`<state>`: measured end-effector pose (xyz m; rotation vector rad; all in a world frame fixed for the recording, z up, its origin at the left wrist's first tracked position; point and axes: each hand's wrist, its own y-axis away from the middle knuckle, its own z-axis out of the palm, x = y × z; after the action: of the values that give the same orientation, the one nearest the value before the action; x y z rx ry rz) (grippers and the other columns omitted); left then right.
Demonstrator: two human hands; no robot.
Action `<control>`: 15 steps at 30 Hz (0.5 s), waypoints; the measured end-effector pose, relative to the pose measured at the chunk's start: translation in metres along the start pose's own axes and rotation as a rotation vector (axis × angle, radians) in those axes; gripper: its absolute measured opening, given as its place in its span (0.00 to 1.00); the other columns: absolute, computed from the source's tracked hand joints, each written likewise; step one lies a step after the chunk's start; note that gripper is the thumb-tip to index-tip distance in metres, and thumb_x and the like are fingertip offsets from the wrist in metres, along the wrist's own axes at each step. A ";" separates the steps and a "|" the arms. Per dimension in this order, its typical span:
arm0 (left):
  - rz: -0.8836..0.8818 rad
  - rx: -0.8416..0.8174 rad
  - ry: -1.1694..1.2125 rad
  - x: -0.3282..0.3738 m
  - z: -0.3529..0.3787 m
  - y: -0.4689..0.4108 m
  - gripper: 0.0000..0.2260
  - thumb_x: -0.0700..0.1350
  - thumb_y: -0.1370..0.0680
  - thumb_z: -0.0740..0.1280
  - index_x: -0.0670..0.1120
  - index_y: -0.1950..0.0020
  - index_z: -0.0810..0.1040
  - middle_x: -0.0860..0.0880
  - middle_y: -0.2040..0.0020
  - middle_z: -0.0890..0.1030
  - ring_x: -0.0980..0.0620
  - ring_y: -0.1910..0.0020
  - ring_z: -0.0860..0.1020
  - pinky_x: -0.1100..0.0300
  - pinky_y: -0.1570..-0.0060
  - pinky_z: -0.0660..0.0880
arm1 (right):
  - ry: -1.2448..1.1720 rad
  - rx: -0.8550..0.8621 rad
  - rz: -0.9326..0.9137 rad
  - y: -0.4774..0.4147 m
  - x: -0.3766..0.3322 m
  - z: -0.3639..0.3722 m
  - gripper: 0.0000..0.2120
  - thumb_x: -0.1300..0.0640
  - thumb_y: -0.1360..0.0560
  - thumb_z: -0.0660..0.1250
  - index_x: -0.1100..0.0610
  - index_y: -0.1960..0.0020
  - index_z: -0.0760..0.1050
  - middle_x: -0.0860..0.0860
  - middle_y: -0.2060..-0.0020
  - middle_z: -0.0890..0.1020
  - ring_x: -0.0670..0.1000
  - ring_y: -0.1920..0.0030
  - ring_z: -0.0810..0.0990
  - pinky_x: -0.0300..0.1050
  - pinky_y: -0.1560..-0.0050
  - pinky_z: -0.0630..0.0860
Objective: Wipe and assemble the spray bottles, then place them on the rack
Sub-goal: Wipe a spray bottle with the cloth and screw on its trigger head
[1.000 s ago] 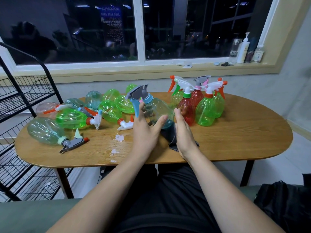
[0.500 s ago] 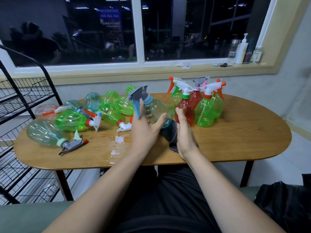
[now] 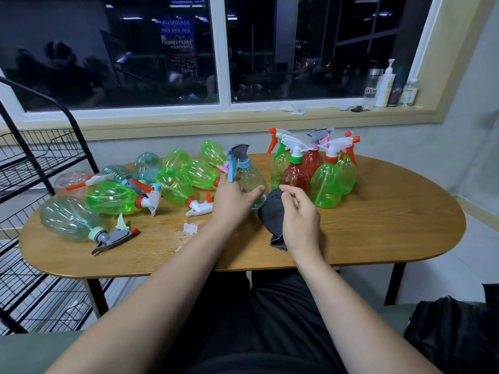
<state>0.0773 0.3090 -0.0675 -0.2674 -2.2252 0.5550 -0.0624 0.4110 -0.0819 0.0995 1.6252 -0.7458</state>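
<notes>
The left hand [image 3: 232, 201] grips a clear spray bottle [image 3: 252, 179] with a blue collar and grey trigger. Its thumb is stretched across the near side, and the other fingers reach round behind the trigger. The bottle is upright near the middle of the surface [image 3: 378, 238]. The right hand [image 3: 300, 220] is curled on a dark grey cloth [image 3: 272, 211], pinching it just beside the bottle, with a loose end trailing down onto the wood.

To the right of the hands, a tight cluster of assembled bottles [image 3: 326, 182] stands upright, green ones and red ones with white, orange and grey triggers. On the left, a jumble of lying bottles [image 3: 113, 197], mostly green and a few clear, crowds that end of the surface. A small wet patch [image 3: 190, 228] shines on the oval wooden top in front of them.

A black wire rack [image 3: 40, 157] stands against the left edge. Behind is a wide window [image 3: 162, 63], dark with night reflections, and on the right end of its sill is a white pump bottle [image 3: 385, 86] among other containers. A black bag [image 3: 453, 336] lies at the lower right.
</notes>
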 end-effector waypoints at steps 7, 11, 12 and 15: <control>-0.007 -0.046 -0.012 0.000 0.020 -0.019 0.35 0.65 0.28 0.75 0.46 0.30 0.74 0.44 0.40 0.81 0.45 0.45 0.81 0.53 0.52 0.78 | 0.076 -0.133 0.089 0.006 0.002 -0.008 0.10 0.49 0.15 0.64 0.45 0.44 0.84 0.37 0.53 0.86 0.41 0.49 0.82 0.45 0.50 0.78; 0.017 -0.083 0.008 0.009 0.030 -0.027 0.38 0.60 0.26 0.77 0.45 0.22 0.68 0.44 0.31 0.78 0.44 0.33 0.78 0.51 0.39 0.76 | 0.094 -0.138 0.088 0.008 0.000 -0.009 0.09 0.50 0.16 0.64 0.47 0.46 0.84 0.41 0.55 0.86 0.41 0.50 0.82 0.45 0.49 0.76; 0.016 -0.099 -0.001 0.012 0.033 -0.029 0.38 0.61 0.25 0.77 0.44 0.23 0.68 0.44 0.31 0.78 0.44 0.33 0.78 0.50 0.39 0.76 | 0.099 -0.139 0.087 0.007 0.000 -0.009 0.09 0.49 0.16 0.64 0.47 0.47 0.83 0.42 0.55 0.85 0.42 0.51 0.81 0.45 0.50 0.76; 0.014 -0.133 -0.005 0.019 0.039 -0.034 0.39 0.62 0.25 0.77 0.43 0.22 0.68 0.43 0.31 0.77 0.43 0.33 0.78 0.49 0.38 0.76 | 0.094 -0.125 0.099 0.007 -0.001 -0.010 0.09 0.49 0.15 0.64 0.47 0.46 0.83 0.43 0.54 0.84 0.38 0.52 0.80 0.42 0.50 0.76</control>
<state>0.0350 0.2743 -0.0607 -0.3504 -2.2701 0.4164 -0.0676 0.4219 -0.0838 0.1251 1.7392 -0.5697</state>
